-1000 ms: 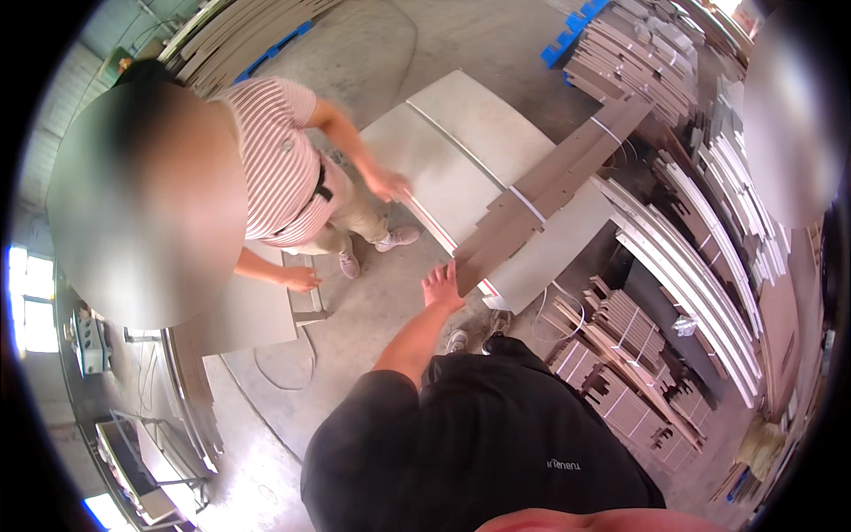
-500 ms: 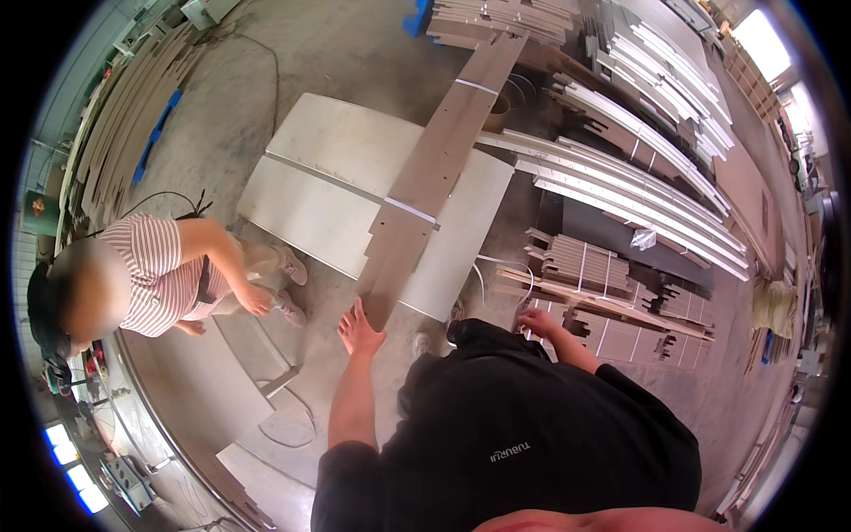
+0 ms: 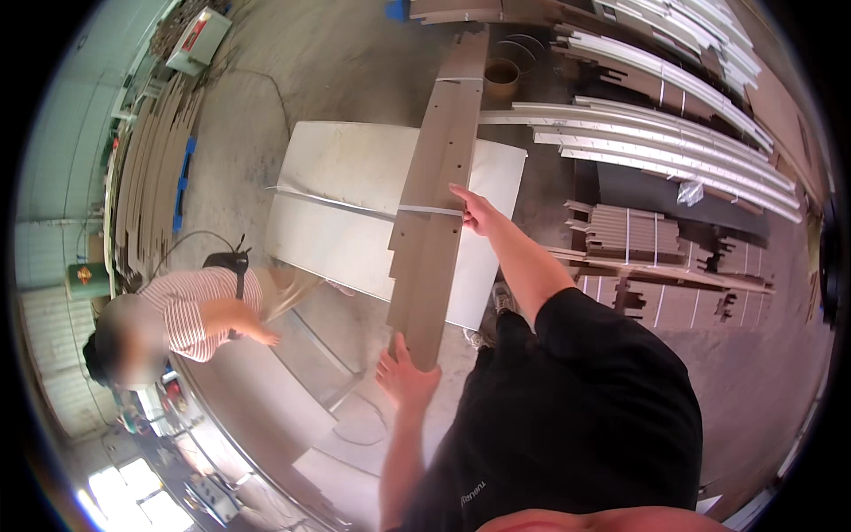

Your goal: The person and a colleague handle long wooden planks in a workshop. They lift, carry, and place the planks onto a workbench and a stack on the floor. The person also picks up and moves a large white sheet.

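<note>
A long brown strapped bundle of metal panels (image 3: 424, 266) lies crosswise over pale sheets (image 3: 341, 164), running away from me. Its left edge is notched, and small holes dot its surface. My left hand (image 3: 408, 377) grips the near end, with fingers along the left corner and the thumb at the end edge. Farther up, my right hand (image 3: 474, 215) holds the right edge beside a white strap (image 3: 431, 210). One digit of that hand reaches onto the top face while the others curl at the edge. What lies beneath the bundle is partly hidden.
At left, a person in a striped top (image 3: 208, 310) stands by a grey-brown sheet (image 3: 266, 390). White profiles (image 3: 656, 142) and strapped brown bundles (image 3: 625, 235) are stacked at right. A round bin (image 3: 502, 78) stands beyond the sheets. Long brown strips (image 3: 155, 177) lie far left.
My right hand has come from beside my body at the right onto the bundle's right edge. My left hand stays at the near end. The view has shifted, and the other person's arm has moved.
</note>
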`<action>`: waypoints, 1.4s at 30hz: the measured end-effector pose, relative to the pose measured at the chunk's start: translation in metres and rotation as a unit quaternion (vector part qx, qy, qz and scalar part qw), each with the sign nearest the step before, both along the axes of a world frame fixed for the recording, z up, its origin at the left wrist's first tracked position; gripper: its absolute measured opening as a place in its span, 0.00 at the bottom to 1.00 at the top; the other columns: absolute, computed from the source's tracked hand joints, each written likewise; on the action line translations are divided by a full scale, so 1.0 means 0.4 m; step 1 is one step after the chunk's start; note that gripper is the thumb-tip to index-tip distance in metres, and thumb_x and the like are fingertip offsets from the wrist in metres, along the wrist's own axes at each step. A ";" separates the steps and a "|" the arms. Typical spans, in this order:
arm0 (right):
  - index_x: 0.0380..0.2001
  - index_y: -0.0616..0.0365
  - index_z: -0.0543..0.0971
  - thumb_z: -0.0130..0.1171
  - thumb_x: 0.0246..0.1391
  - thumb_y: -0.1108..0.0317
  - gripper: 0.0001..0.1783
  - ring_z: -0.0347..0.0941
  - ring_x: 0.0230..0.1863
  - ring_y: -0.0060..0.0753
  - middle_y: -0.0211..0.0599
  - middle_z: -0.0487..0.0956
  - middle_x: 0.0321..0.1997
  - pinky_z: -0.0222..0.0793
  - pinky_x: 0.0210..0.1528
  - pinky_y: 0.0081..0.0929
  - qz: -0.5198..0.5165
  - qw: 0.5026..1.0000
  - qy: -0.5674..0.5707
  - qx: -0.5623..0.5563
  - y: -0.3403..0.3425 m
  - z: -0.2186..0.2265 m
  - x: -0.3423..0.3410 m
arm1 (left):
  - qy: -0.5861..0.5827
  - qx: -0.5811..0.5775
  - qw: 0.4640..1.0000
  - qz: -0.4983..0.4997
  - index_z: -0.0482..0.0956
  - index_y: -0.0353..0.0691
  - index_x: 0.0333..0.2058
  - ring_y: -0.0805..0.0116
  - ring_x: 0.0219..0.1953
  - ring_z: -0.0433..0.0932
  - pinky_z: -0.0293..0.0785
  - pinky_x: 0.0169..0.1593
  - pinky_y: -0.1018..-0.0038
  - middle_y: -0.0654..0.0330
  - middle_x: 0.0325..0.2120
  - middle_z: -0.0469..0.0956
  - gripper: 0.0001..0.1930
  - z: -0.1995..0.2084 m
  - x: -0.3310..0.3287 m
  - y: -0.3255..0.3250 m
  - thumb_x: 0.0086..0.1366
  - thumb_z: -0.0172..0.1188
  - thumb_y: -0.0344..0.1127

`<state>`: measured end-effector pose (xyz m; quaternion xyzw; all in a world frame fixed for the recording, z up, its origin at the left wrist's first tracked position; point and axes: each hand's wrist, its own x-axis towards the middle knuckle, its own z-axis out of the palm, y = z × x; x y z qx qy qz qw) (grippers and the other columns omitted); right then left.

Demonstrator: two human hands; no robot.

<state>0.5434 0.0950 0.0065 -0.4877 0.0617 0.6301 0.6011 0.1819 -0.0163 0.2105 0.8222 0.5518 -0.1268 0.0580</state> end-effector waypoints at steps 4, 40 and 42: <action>0.56 0.58 0.75 0.65 0.58 0.50 0.30 0.76 0.54 0.41 0.42 0.78 0.54 0.73 0.56 0.41 -0.115 0.990 0.068 0.039 0.004 -0.026 -0.053 | -0.001 0.005 1.000 0.028 0.61 0.53 0.68 0.45 0.59 0.67 0.62 0.61 0.49 0.44 0.59 0.65 0.52 -0.048 0.025 -0.086 0.42 0.73 0.52; 0.60 0.51 0.75 0.59 0.56 0.39 0.36 0.70 0.64 0.45 0.37 0.76 0.64 0.63 0.67 0.46 -0.496 0.842 0.209 -0.034 -2.212 0.064 -0.567 | -0.127 -0.044 0.843 -0.521 0.73 0.56 0.60 0.44 0.47 0.75 0.70 0.50 0.52 0.45 0.49 0.74 0.24 -0.166 -0.437 -1.160 0.63 0.58 0.39; 0.60 0.51 0.75 0.59 0.56 0.39 0.36 0.70 0.65 0.44 0.37 0.75 0.65 0.63 0.68 0.47 -0.515 0.826 0.225 -0.048 -2.338 0.028 -0.475 | -0.126 -0.047 0.828 -0.544 0.73 0.55 0.59 0.44 0.47 0.75 0.70 0.49 0.52 0.44 0.48 0.74 0.24 -0.163 -0.302 -1.265 0.64 0.58 0.39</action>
